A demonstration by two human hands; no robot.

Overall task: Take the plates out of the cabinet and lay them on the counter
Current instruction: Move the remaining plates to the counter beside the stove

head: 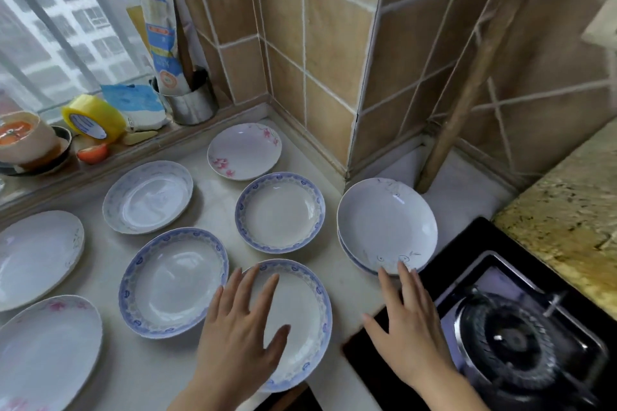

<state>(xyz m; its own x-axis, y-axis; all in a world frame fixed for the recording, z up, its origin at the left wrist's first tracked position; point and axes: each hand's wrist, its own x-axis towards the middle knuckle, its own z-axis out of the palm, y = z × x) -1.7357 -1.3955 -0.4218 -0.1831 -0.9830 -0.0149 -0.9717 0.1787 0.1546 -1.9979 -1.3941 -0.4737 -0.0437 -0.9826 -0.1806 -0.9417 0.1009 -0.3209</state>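
Several plates lie face up on the pale counter (220,203). My left hand (243,320) hovers open, fingers spread, over the near blue-rimmed plate (307,304). My right hand (407,320) is open too, its fingertips at the near rim of a short stack of white plates (384,220) by the stove. Other blue-rimmed plates (280,212) (170,280), a pink-flowered plate (243,150), a pale blue plate (147,195) and white plates (33,253) (43,350) lie spread to the left. The cabinet is out of view.
A black gas stove (521,337) with a burner fills the lower right, beside a speckled stone ledge (574,210). On the window sill stand a metal utensil holder (192,103), a yellow tape roll (93,117), a cup (23,137) and a tomato (93,153). Tiled walls form the corner behind.
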